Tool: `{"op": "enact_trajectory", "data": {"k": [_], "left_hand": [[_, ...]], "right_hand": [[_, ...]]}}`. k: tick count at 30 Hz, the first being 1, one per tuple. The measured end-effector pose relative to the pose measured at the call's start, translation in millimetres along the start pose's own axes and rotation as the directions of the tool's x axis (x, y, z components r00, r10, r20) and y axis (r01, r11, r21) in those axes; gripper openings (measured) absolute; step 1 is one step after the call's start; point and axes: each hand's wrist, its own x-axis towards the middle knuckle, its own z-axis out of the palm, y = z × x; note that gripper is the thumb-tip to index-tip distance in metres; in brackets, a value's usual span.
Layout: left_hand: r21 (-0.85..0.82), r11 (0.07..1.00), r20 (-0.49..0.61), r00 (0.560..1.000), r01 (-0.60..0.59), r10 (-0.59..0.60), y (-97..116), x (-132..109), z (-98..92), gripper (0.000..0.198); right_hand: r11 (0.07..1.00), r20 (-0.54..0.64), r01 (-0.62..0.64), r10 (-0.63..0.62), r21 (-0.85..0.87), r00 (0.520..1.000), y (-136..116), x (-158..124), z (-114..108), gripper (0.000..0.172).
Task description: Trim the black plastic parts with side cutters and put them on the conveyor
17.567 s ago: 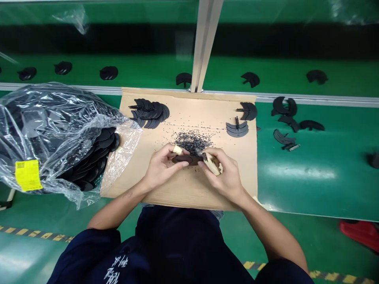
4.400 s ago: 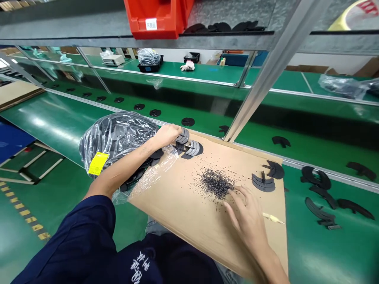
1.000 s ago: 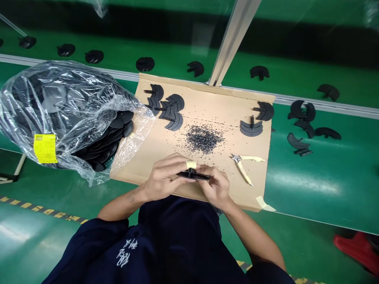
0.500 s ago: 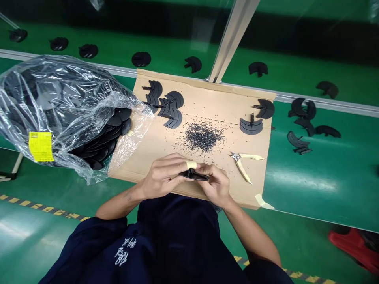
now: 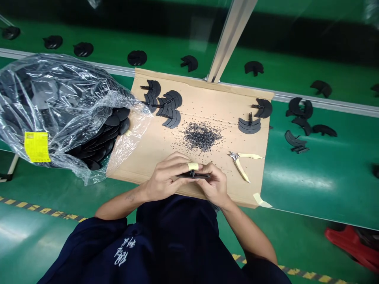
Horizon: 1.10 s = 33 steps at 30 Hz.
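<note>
At the lower middle of the frame, the left hand point(image 5: 164, 178) and the right hand point(image 5: 215, 184) meet around one thin black part point(image 5: 194, 176), seen nearly edge-on. Each hand pinches an end of it between thumb and fingers, and a strip of yellow tape point(image 5: 193, 166) wraps a finger of the left hand. The part is held near the front edge of a cardboard sheet point(image 5: 213, 98), which lies on a green table point(image 5: 304, 197). Just beyond the hands, in the centre, is a scattered pile of black bits point(image 5: 203, 136). To the right of the pile, a pair of cutters point(image 5: 242, 170) with pale handles lies with its handles apart. Curved black pieces point(image 5: 168, 108) overlap at the upper left of the cardboard, and two more curved pieces point(image 5: 249, 126) lie at its upper right. At the left of the frame, a clear plastic bag point(image 5: 68, 85) with a yellow label point(image 5: 37, 146) holds many black discs point(image 5: 103, 142), some showing at its mouth. Loose parts point(image 5: 325, 130) lie on the table at right, and others sit in a row across the top.
</note>
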Motion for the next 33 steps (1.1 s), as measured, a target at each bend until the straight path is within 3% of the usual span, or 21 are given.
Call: {"op": "enact_trajectory", "data": {"k": [3, 6, 9, 13, 16, 21, 25, 29, 33], "left_hand": [[0.058, 0.998, -0.033, 0.999, -0.009, 0.011, -1, 0, -0.3, 0.038], [0.112, 0.994, -0.003, 1.000, 0.004, -0.004, -2, 0, -5.1, 0.039], [-0.024, 0.999, 0.068, 0.997, 0.046, -0.044, -3, 1, -11.9, 0.040], [-0.365, 0.878, 0.221, 0.945, 0.310, -0.242, -4, 5, -17.3, 0.063], [-0.412, 0.787, 0.268, 0.887, 0.459, -0.377, -6, 9, -16.8, 0.038], [-0.327, 0.859, 0.335, 0.898, 0.394, -0.284, -3, 16, -21.3, 0.021], [-0.180, 0.935, 0.434, 0.878, 0.305, -0.203, 3, 18, -30.9, 0.017], [-0.107, 0.968, 0.406, 0.898, 0.228, -0.167, 6, 17, -32.0, 0.017], [-0.211, 0.941, 0.267, 0.942, 0.265, -0.205, 2, 12, -19.9, 0.021]], "right_hand": [[0.992, -0.020, 0.070, -0.073, -0.108, 0.997, -2, 2, -1, 0.017], [0.952, -0.051, 0.219, -0.234, -0.213, 0.971, -8, 6, -8, 0.025], [0.933, -0.012, 0.292, -0.301, -0.209, 0.954, -14, 10, -16, 0.018], [0.952, 0.048, 0.272, -0.267, -0.143, 0.962, -18, 14, -23, 0.009], [0.954, 0.098, 0.265, -0.253, -0.139, 0.962, -20, 17, -25, 0.008], [0.956, 0.288, 0.255, -0.207, -0.141, 0.935, -30, 22, -33, 0.009], [0.973, 0.357, 0.206, -0.156, -0.108, 0.921, -37, 23, -37, 0.010], [0.967, 0.303, 0.215, -0.167, -0.135, 0.938, -31, 19, -34, 0.010], [0.935, 0.104, 0.287, -0.270, -0.210, 0.957, -19, 9, -24, 0.012]]}}
